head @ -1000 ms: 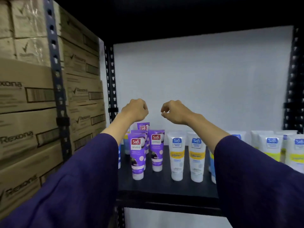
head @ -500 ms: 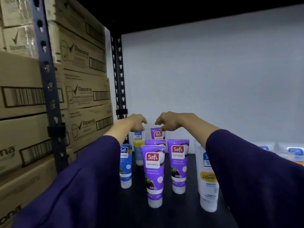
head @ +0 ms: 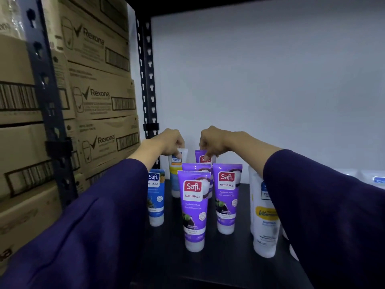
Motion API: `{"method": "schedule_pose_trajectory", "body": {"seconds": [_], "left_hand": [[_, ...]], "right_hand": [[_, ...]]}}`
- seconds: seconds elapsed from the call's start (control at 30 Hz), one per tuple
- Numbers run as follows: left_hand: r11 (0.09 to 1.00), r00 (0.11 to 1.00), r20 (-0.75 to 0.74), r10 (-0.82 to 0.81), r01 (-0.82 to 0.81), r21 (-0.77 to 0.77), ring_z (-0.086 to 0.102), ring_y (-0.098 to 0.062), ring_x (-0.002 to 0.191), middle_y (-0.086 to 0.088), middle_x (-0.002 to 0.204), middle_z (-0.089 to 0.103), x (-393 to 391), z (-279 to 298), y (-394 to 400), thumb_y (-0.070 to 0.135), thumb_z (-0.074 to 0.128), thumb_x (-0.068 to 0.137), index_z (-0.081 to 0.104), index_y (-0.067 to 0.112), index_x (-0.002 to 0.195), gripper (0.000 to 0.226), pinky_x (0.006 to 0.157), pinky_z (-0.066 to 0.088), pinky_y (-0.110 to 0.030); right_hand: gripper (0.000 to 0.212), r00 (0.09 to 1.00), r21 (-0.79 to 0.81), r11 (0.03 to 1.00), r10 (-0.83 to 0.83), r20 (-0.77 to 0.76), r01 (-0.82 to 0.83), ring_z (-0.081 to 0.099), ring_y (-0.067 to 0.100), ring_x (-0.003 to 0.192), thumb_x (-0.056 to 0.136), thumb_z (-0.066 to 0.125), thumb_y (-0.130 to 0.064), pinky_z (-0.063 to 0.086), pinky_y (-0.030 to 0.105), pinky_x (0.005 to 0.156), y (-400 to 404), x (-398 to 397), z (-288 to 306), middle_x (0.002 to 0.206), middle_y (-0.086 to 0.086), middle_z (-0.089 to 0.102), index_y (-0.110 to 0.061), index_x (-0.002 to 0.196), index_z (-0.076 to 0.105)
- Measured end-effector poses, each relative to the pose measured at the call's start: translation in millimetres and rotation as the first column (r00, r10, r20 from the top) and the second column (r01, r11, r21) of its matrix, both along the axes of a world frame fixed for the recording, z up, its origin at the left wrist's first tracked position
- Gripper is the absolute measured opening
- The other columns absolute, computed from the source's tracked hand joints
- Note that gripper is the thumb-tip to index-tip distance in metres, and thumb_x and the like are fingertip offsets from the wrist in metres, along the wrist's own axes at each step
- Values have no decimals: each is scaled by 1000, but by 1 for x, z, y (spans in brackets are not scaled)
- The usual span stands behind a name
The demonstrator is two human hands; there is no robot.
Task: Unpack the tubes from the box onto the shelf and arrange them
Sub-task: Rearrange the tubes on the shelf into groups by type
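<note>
Left hand: the left hand (head: 168, 142) is reached to the back of the shelf (head: 229, 259), fingers curled down onto the top edge of a white tube (head: 177, 176), which is pinched there.
Right hand: the right hand (head: 214, 140) is curled over the rear purple tube (head: 203, 158), its top seam pinched by the fingertips.
Tubes: all are stood cap-down on the dark shelf; a front purple tube (head: 194, 209) is nearest, a second purple tube (head: 227, 197) just beside it on the right, another partly hidden between and behind them.
Blue tube: a blue tube (head: 155, 197) is stood at the left, near the sleeve.
In the way: both purple sleeves (head: 87, 230) cover the lower corners, so the shelf's front edge is not seen.
Right side: a white-and-yellow tube (head: 263, 222) is partly covered by the right sleeve; further pale tubes (head: 373, 177) at the far right are cut off and blurred.
Surroundings: cardboard cartons (head: 98, 97) are stacked at the left beyond a perforated dark upright (head: 149, 80); a pale wall (head: 260, 80) is behind.
Hard to read: small print on the labels cannot be made out.
</note>
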State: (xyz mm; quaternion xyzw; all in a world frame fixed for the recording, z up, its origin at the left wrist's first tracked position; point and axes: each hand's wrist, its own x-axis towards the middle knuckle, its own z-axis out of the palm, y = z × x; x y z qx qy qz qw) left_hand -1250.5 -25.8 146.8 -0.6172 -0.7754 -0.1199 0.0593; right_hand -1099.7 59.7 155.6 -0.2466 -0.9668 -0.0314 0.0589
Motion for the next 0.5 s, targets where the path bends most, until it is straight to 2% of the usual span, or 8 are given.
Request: {"method": "schedule_pose_trajectory", "body": {"seconds": [0.07,0.13,0.2,0.3,0.4,0.5], "left_hand": [[997,1000,3,-18,18,73,62,-23,94,-7,98,68,5,3,-3,8,75,77,72,8,96,19,85,52,-36],[987,999,23,-44,40,154,63,-24,93,-9,98,69,12,13,-9,6,74,78,72,7,95,17,84,52,-35],[969,997,36,-70,60,239,63,-25,93,-11,96,68,21,28,-17,4,72,79,72,8,95,17,81,51,-32],[931,996,29,-81,65,360,58,-21,93,-10,102,65,37,52,-30,3,70,81,69,8,101,21,77,43,-25],[868,993,53,-109,69,492,55,-17,90,-11,103,66,59,75,-47,-1,65,82,68,8,101,21,75,38,-20],[779,979,91,-183,88,620,51,-16,85,-9,97,62,89,93,-67,-4,59,84,67,8,102,23,65,35,-8]], "right_hand": [[14,999,65,998,2,-37,0,67,25,77,80,73,-12,54,31,67,-4,3,6,85,11,67,0,80,65],[13,994,126,992,2,-106,12,59,25,77,80,73,-13,47,29,66,-8,9,15,83,11,64,-5,76,64],[12,977,161,986,-4,-215,39,57,25,82,79,73,-12,42,26,67,-14,18,26,88,12,65,-3,86,69],[17,922,179,979,-22,-386,98,61,32,93,80,68,-10,47,29,71,-21,36,41,102,19,66,-1,95,69],[17,817,139,976,-58,-573,167,59,36,99,85,59,-9,48,33,75,-30,59,54,111,21,60,-3,101,63],[16,668,90,976,-69,-741,200,58,34,99,89,52,-8,46,30,74,-44,87,65,111,20,61,-2,102,60]]}}
